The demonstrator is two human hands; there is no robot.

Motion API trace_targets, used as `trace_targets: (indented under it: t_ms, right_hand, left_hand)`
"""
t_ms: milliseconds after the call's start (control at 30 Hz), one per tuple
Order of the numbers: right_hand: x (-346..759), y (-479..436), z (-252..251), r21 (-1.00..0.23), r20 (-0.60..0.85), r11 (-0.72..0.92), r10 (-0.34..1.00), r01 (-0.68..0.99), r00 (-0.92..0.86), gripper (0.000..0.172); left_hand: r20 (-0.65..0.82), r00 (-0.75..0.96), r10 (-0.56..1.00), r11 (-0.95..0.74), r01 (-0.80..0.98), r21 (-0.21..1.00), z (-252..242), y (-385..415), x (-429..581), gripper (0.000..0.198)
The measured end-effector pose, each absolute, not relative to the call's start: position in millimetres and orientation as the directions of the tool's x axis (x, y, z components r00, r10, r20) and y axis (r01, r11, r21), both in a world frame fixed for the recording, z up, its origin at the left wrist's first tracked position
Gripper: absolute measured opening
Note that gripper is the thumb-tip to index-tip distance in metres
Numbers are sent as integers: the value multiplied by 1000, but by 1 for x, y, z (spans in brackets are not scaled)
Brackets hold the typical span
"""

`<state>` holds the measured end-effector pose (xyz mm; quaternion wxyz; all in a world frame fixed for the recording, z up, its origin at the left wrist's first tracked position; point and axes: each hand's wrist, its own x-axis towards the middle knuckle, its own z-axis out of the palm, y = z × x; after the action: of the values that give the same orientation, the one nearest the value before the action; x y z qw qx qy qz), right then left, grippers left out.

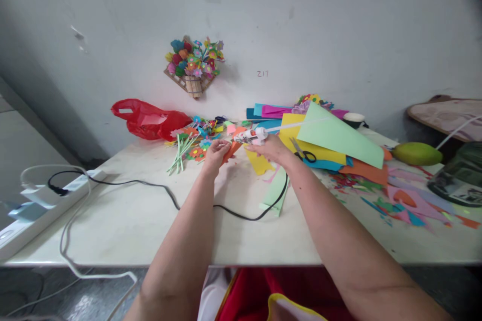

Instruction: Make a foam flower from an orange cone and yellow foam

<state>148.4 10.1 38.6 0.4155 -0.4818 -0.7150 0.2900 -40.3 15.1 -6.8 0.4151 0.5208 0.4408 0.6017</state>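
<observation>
My left hand (214, 155) is closed on a small orange paper piece (231, 149), held above the white table (131, 220). Fingers of my right hand (271, 149) wrap a white glue gun (251, 135), whose nozzle points left at the orange piece. A black cord (165, 191) runs from the gun across the table to a white power strip (45, 200) at the left. Just behind my hands lie small paper flowers and green sticks (188, 149).
Coloured paper sheets (331, 140) with black-handled scissors (303, 153) lie to the right, scraps (399, 203) beyond them. A red plastic bag (150, 120) sits at the back left. A green fruit (416, 153) rests at the right. A paper-flower bouquet (194, 62) hangs on the wall.
</observation>
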Motion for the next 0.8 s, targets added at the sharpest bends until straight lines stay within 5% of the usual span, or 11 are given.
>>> trace_targets:
  t_ms: [800]
  right_hand:
    - [150,7,40,-767,260,348,937,539,-235,22]
  left_hand:
    - [274,-124,954,-280,-38,959,-9,17,-43,37]
